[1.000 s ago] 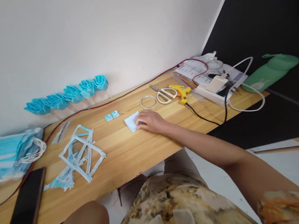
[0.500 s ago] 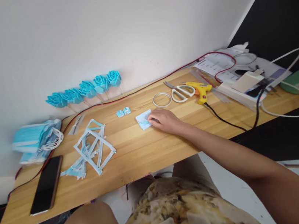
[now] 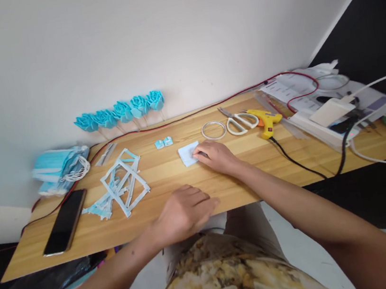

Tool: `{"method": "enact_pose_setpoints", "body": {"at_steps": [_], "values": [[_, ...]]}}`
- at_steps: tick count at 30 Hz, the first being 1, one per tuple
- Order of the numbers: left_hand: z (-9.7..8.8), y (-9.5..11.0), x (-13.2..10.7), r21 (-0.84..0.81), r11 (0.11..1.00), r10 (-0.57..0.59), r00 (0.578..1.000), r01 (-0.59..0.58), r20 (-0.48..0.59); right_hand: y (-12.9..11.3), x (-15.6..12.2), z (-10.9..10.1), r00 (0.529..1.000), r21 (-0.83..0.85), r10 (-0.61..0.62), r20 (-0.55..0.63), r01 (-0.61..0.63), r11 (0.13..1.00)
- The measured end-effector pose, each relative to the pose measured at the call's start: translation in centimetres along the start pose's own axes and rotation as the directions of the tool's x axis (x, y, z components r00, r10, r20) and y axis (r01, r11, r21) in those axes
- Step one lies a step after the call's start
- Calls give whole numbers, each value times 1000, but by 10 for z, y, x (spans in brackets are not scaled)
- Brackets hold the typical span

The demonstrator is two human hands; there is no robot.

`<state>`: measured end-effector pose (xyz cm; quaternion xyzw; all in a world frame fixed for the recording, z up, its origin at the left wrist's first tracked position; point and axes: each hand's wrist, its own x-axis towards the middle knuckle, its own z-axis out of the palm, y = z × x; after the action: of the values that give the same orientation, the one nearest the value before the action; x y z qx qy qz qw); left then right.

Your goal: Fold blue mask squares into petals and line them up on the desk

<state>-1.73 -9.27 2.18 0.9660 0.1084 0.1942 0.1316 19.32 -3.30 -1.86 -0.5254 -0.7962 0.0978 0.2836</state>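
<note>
A pale blue square of mask fabric (image 3: 186, 155) lies on the wooden table. My right hand (image 3: 216, 154) is closed at its right edge, fingertips pinched on the fabric. A short dark strip shows between thumb and fingers; whether it is a thing or a shadow I cannot make out. Nearer the front edge, my left hand (image 3: 187, 212) hovers over the table with loosely stretched fingers, holding nothing. Two small folded blue pieces (image 3: 163, 142) sit behind the square. A ring-shaped roll (image 3: 213, 130) and white-handled scissors (image 3: 242, 123) lie beyond my right hand.
Several blue fabric flowers on sticks (image 3: 122, 111) lean at the wall. On the left are stacked face masks (image 3: 54, 168), cut strips (image 3: 123, 183) and a phone (image 3: 65, 223). A yellow glue gun (image 3: 266, 122), power strip (image 3: 319, 124) and cables occupy the right.
My left hand has come up from below the table edge to above the tabletop. The fabric square under my right fingertips shows a paler, smoother face. The view has shifted slightly.
</note>
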Motion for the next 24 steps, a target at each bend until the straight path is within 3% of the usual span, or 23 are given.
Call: {"method": "enact_pose_setpoints", "body": {"at_steps": [8, 12, 15, 17, 19, 21, 24], "values": [[-10, -16, 3, -138, 985, -78, 983, 102, 168, 1, -1, 3, 999, -37, -42, -5, 42, 998], [-18, -46, 4, -197, 927, -298, 946, 318, 126, 1, -1, 4, 996, -54, -91, 2, 91, 994], [-26, -75, 12, -369, 755, -562, 825, 542, 60, 0, 0, 5, 996, -48, -84, -13, 83, 995], [-29, -89, 21, -572, 598, -661, 749, 561, 43, 1, 1, 6, 997, -27, -74, -26, 74, 997], [-29, -97, 32, -747, 429, -744, 668, 507, 27, 1, 1, 6, 997, 18, -62, -37, 62, 998], [-26, -100, 40, -860, 287, -786, 617, 422, 41, 2, 1, 6, 998, 58, -39, -46, 41, 997], [-17, -99, 43, -921, 220, -804, 594, 320, 15, 3, 0, 6, 999, 89, 0, -52, 4, 996]]}}
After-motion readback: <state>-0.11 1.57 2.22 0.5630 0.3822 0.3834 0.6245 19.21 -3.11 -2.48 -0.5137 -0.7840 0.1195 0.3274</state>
